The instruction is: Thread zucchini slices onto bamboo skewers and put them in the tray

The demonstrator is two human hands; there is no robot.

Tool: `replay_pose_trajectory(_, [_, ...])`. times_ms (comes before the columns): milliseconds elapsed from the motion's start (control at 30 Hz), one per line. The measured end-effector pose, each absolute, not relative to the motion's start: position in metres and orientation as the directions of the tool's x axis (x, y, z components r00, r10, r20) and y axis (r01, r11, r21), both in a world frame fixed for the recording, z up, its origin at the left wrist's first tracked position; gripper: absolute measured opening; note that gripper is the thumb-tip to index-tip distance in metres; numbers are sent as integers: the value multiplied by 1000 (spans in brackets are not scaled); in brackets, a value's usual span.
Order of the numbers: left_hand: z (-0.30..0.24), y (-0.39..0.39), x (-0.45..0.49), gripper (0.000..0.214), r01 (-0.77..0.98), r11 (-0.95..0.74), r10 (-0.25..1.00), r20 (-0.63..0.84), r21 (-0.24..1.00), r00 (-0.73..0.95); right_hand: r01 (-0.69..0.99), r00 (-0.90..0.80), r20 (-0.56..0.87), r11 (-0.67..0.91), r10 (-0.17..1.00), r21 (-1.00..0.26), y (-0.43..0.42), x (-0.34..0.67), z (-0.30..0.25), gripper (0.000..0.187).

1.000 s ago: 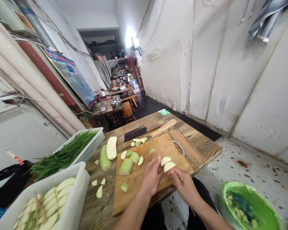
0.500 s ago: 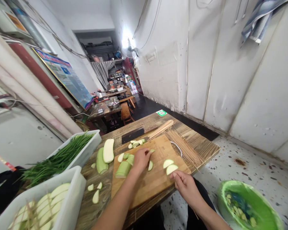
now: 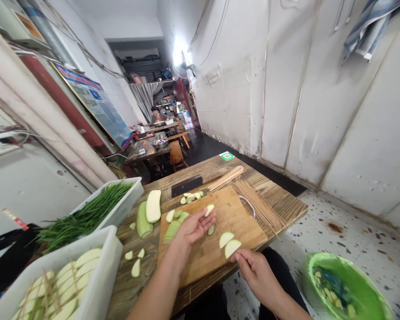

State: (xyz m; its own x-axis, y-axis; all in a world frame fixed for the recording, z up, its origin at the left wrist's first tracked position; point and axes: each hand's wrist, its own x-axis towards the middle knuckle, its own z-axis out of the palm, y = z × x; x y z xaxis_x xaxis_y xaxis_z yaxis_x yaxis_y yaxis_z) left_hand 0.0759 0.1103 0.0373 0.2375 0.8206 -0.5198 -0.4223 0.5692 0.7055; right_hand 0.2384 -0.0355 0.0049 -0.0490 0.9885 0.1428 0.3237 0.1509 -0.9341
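My left hand (image 3: 197,226) is over the cutting board (image 3: 200,271), palm turned up, with a half-round zucchini slice (image 3: 210,210) at its fingertips. My right hand (image 3: 256,267) is closed in a pinch on a bamboo skewer, mostly hidden by the fingers. Two zucchini slices (image 3: 232,249) are threaded on that skewer, above the board's near right edge. Cut zucchini (image 3: 172,232) rests on the board's left side, partly behind my left hand. One loose slice (image 3: 211,230) lies under the left fingers.
Beyond the board lie a cleaver (image 3: 187,186) and many bamboo skewers (image 3: 258,202). Peeled zucchini halves (image 3: 153,206) lie to the left. White tubs hold green chives (image 3: 96,209) and skewered slices (image 3: 66,284). A green basin (image 3: 350,284) with scraps stands on the floor. A person (image 3: 158,116) sits far back.
My left hand has picked up a slice from the board and turned palm up. The right hand has moved slightly left with the skewered slices.
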Motion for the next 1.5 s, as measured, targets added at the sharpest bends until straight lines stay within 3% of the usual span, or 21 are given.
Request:
replay_pose_trajectory(367, [43,105,78,11,-450,524,844,-514,724,155,347,-29,137,139,990,-928,-36,238,-1,34])
replay_pose_trajectory(1500, [40,103,82,8,-393,504,862,-472,769,184,385,-44,157,162,987,-909,-40,244,-1,32])
